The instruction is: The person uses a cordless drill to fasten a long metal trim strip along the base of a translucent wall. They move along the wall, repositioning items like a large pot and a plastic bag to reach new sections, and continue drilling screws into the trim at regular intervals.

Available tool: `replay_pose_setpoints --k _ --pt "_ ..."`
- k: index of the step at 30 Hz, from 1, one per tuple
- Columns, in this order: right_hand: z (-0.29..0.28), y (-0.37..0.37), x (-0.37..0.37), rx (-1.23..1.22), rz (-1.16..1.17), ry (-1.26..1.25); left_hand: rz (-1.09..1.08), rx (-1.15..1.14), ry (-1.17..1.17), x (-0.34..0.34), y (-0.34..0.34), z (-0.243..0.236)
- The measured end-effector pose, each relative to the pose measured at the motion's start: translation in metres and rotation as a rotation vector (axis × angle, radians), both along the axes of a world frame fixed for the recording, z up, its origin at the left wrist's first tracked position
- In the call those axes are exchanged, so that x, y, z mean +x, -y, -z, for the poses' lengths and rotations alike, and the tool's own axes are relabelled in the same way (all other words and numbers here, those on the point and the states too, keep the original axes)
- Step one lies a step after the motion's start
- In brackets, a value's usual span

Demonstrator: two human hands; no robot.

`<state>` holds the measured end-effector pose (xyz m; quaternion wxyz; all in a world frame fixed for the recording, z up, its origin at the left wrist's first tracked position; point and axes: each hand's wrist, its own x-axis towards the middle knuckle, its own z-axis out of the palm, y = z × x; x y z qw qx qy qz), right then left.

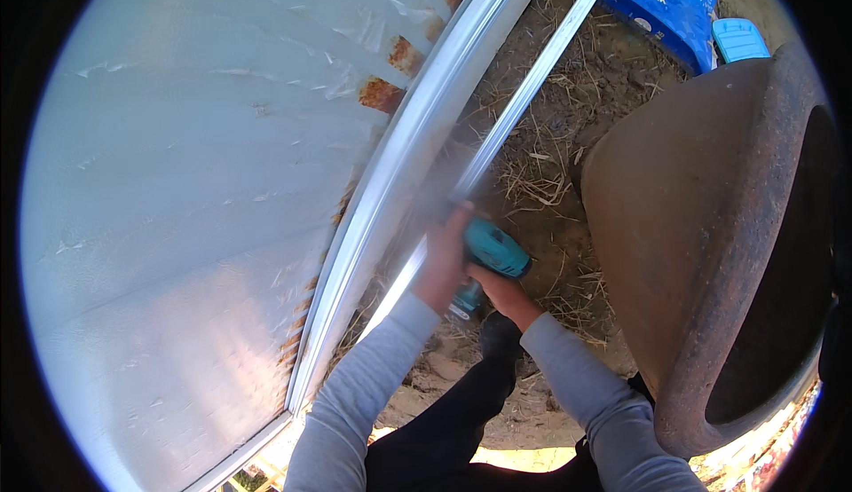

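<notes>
A teal cordless drill (493,250) is low in the middle of the view, pointed toward a long silver metal strip (524,97) that runs up to the top right. My right hand (504,294) grips the drill's handle from below. My left hand (443,261) presses on the back of the drill and against the strip, next to the white metal frame (404,168) of a large pale translucent panel (186,181). Both forearms wear grey sleeves.
A big rusty brown clay jar (701,226) stands close on the right. A blue box (661,0) and a light blue lid (738,39) lie at the top right. The ground is bare earth with dry straw (550,164). My dark trouser leg and shoe (499,337) are below the hands.
</notes>
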<state>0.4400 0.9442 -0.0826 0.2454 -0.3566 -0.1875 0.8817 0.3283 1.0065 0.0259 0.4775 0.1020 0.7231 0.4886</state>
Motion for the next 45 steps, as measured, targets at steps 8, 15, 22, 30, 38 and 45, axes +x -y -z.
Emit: replay_pose_setpoints --k 8,15,22,30,38,45 --pt "-0.005 -0.012 0.007 0.112 -0.123 0.166 -0.023 0.057 0.112 -0.004 -0.001 0.005" --pt "-0.011 -0.014 0.005 0.115 -0.084 0.156 0.02 0.071 0.164 -0.009 -0.001 0.002" --pt "0.0 -0.007 0.003 0.101 -0.095 0.141 0.077 0.12 0.136 -0.012 0.0 0.0" --pt "0.008 -0.005 0.003 0.049 -0.078 0.103 0.04 0.123 0.175 -0.01 -0.002 -0.001" --pt "0.012 -0.004 0.005 0.094 -0.089 0.157 0.041 0.092 0.197 -0.012 -0.002 0.0" --pt "0.007 -0.001 0.0 0.075 -0.076 0.132 -0.005 0.084 0.227 -0.011 -0.002 -0.005"
